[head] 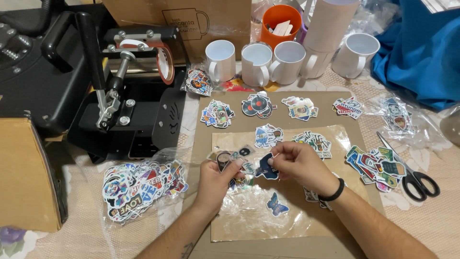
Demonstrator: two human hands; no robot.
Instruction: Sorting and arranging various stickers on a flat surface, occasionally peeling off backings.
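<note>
My left hand holds a small fan of stickers over a clear plastic sheet. My right hand pinches a dark blue sticker between thumb and fingers, right beside the left hand's stack. A black band sits on my right wrist. A blue butterfly sticker lies on the plastic just below both hands. Several small piles of stickers are laid out on the brown cardboard beyond my hands.
A black mug press stands at the left, with a bag of stickers in front of it. White mugs line the back, near an orange cup. Black scissors lie at the right beside another sticker pile. Blue cloth fills the far right.
</note>
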